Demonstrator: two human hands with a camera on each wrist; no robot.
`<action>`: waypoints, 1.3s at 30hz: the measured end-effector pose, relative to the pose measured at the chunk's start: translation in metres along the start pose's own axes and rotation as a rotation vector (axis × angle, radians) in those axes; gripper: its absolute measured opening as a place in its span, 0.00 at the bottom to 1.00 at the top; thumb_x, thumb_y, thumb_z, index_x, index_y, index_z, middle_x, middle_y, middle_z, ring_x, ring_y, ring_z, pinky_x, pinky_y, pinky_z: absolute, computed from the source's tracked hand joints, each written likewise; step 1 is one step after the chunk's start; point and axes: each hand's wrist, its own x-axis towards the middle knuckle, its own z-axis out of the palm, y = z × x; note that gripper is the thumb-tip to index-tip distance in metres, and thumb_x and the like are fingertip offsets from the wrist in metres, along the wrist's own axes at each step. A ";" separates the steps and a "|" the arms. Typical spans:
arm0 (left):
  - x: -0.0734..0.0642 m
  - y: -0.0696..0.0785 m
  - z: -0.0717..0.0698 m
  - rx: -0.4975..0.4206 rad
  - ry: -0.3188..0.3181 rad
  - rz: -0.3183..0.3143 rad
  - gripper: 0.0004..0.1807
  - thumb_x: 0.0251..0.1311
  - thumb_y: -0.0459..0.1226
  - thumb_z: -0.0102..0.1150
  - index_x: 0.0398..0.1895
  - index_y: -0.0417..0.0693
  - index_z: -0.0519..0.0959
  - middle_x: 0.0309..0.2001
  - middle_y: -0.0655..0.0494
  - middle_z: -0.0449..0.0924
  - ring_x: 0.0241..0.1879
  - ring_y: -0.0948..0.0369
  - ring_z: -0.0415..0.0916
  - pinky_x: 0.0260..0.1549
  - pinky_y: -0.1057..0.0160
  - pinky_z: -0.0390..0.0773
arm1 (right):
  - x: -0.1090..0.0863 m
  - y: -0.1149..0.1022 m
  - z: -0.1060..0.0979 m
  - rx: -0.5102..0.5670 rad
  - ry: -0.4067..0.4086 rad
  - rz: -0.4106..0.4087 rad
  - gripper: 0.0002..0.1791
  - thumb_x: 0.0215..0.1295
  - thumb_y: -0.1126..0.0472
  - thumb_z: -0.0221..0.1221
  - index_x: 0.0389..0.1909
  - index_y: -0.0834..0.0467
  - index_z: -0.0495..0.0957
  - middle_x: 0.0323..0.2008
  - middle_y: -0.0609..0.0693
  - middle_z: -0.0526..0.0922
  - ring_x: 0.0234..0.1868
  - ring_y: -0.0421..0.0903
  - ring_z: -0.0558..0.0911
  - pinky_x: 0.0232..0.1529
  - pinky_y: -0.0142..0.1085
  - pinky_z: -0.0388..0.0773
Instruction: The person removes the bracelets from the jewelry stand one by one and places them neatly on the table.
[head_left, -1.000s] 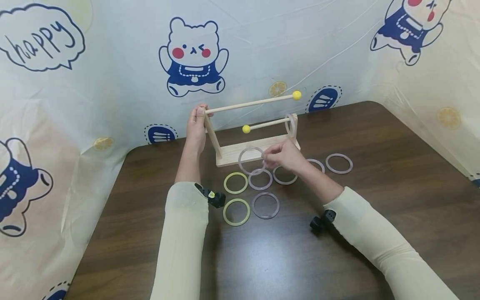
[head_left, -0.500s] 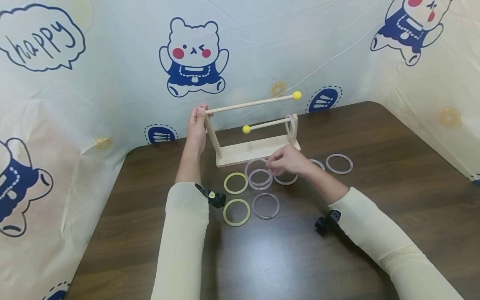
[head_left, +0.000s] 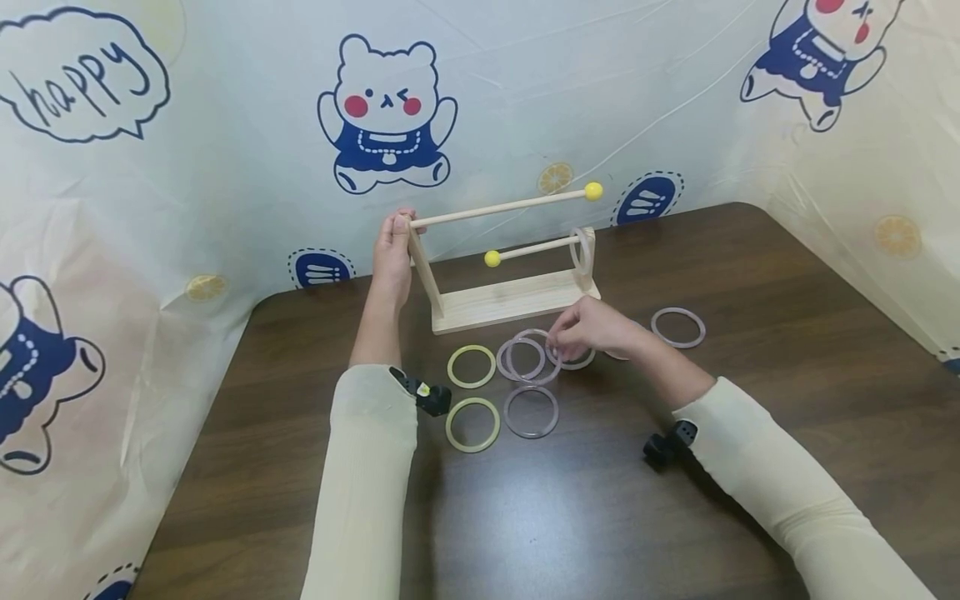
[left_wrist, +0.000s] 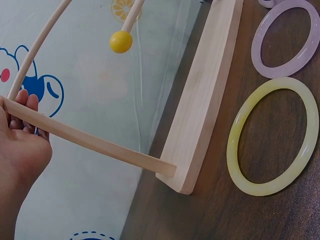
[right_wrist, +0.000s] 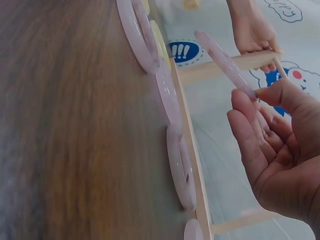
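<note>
In the head view my left hand (head_left: 393, 250) grips the top of the left post of a wooden rack (head_left: 510, 304). The rack has two rods with yellow ball ends; a pale ring (head_left: 576, 252) hangs on the lower rod against the right post. My right hand (head_left: 594, 325) pinches a pale purple bangle (right_wrist: 222, 62) between thumb and fingertips. In the right wrist view this bangle is raised off the table, apart from the rings lying there. Seen from the head, it overlaps a purple ring (head_left: 498, 360) on the table.
Two yellow rings (head_left: 449, 367) lie left of the purple ones on the dark wooden table (head_left: 300, 467). Another purple ring (head_left: 532, 436) is nearer me, and one (head_left: 678, 345) lies far right. Rings beside my right hand are partly hidden. A printed cloth (head_left: 247, 167) hangs behind.
My right hand has moved right and towards me with the pinched bangle, away from the rack's base. My left hand and the rack have stayed put.
</note>
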 end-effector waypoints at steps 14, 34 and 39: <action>0.001 -0.001 0.000 0.013 -0.004 0.014 0.23 0.68 0.50 0.36 0.57 0.47 0.67 0.45 0.55 0.73 0.56 0.58 0.63 0.57 0.58 0.56 | -0.013 0.006 -0.020 -0.095 -0.124 0.009 0.11 0.56 0.70 0.54 0.36 0.75 0.79 0.26 0.56 0.83 0.25 0.47 0.82 0.30 0.41 0.79; 0.000 -0.003 -0.001 0.022 -0.016 0.026 0.21 0.68 0.51 0.36 0.55 0.50 0.68 0.45 0.56 0.72 0.57 0.59 0.62 0.58 0.57 0.55 | -0.026 0.024 -0.036 -0.160 -0.320 0.098 0.10 0.51 0.73 0.51 0.30 0.70 0.81 0.23 0.54 0.82 0.21 0.44 0.80 0.24 0.36 0.78; 0.000 -0.002 -0.001 0.025 -0.013 0.026 0.22 0.68 0.51 0.36 0.55 0.49 0.67 0.44 0.57 0.72 0.57 0.59 0.62 0.58 0.57 0.55 | -0.028 0.028 -0.036 -0.165 -0.347 0.101 0.11 0.50 0.73 0.50 0.29 0.69 0.81 0.22 0.55 0.81 0.21 0.44 0.80 0.24 0.36 0.78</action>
